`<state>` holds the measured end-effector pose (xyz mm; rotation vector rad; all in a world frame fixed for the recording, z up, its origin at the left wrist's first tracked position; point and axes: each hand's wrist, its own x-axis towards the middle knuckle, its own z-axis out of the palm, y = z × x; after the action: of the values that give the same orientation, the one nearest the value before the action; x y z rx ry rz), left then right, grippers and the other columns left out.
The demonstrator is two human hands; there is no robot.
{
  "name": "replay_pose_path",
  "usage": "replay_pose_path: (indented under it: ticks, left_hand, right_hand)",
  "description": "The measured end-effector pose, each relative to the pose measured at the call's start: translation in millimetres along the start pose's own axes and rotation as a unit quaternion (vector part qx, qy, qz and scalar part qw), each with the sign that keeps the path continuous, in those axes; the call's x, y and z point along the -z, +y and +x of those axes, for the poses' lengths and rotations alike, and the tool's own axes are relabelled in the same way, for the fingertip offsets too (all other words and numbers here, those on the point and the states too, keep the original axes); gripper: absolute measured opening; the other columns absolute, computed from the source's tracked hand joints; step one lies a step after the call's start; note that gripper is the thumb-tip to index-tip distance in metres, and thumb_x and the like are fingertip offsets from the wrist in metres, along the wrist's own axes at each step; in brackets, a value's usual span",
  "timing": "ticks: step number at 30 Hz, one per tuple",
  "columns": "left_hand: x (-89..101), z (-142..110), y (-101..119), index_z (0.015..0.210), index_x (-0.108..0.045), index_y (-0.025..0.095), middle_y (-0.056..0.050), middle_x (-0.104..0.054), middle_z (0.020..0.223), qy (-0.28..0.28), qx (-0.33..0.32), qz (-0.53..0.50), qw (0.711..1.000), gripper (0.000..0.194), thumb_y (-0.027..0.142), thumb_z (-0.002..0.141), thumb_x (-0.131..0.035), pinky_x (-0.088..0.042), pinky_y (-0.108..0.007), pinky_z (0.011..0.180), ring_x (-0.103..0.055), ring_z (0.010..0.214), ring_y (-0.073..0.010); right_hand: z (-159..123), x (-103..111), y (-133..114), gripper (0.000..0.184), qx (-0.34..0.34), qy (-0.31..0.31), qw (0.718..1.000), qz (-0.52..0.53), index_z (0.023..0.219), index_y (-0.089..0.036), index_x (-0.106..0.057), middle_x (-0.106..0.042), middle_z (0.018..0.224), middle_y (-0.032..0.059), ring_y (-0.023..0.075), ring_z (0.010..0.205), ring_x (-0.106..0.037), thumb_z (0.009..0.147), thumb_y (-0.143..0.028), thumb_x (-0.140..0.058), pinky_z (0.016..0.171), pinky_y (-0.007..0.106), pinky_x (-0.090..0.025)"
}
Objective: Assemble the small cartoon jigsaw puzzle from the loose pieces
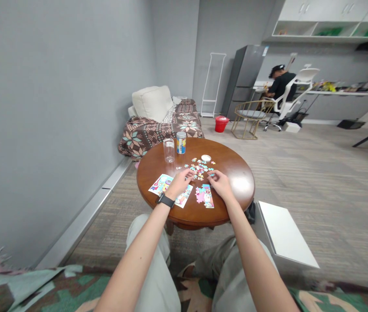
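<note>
Left hand (180,184) curled over a printed puzzle picture (161,184), fingertips just beside the loose jigsaw pieces (200,168). Right hand (221,184) at the pile's edge, above a joined puzzle section (206,196). Both grips half-closed; can't tell if either holds a piece. All on a round wooden table (239,173).

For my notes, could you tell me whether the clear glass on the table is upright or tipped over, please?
Upright: the clear glass stands on its base on the wooden table.

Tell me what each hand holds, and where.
Cannot tell: the left hand and right hand are at the puzzle pieces, too small to show any grip.
</note>
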<state>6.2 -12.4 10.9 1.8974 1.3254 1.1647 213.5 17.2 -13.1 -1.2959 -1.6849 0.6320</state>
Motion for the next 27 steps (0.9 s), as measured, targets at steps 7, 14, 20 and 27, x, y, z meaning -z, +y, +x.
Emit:
replay_pose_path:
  ticks: [7,14,20,27]
  left_hand:
    - [0.1,0.7,0.5,0.088,-0.063,0.018,-0.002,-0.071,0.087,-0.004,-0.002,-0.004,1.0,0.008,0.011,0.086,-0.059,-0.053,-0.026,0.078,-0.068,0.085,-0.0164]
    - [1.0,0.7,-2.1,0.086,-0.065,0.018,-0.002,-0.072,0.091,-0.003,-0.028,0.03,0.999,0.009,0.012,0.088,-0.059,-0.051,-0.028,0.082,-0.067,0.087,-0.0169]
    - [1.4,1.9,2.1,0.084,-0.068,0.017,-0.004,-0.073,0.091,0.007,-0.032,0.045,0.998,0.012,0.006,0.083,-0.062,-0.052,-0.028,0.083,-0.067,0.087,-0.0172]
    - [1.0,2.8,0.5,0.086,-0.069,0.016,-0.004,-0.073,0.09,-0.001,-0.028,0.047,0.998,0.016,0.004,0.079,-0.06,-0.053,-0.028,0.081,-0.067,0.085,-0.0167]
  right_hand:
    - [0.7,-1.2,2.9,0.018,0.031,0.029,0.999,0.005,0.087,-0.021,-0.071,-0.064,0.079,0.0024,0.0176,0.067,-0.057,0.075,-0.029,-0.06,0.071,0.034,-0.049]
    - [2.1,-2.6,6.9,0.019,0.032,0.027,0.999,0.01,0.087,-0.021,-0.073,-0.063,0.083,0.0032,0.0177,0.067,-0.057,0.075,-0.028,-0.06,0.072,0.035,-0.05]
    - [1.7,-2.8,6.8,0.021,0.025,0.024,0.999,0.013,0.088,-0.021,-0.073,-0.062,0.079,0.0022,0.0174,0.066,-0.056,0.075,-0.028,-0.058,0.072,0.035,-0.049]
    - [0.6,-1.8,4.4,0.021,0.024,0.025,0.999,0.021,0.087,-0.02,-0.073,-0.058,0.074,0.001,0.0175,0.066,-0.054,0.075,-0.031,-0.059,0.07,0.034,-0.048]
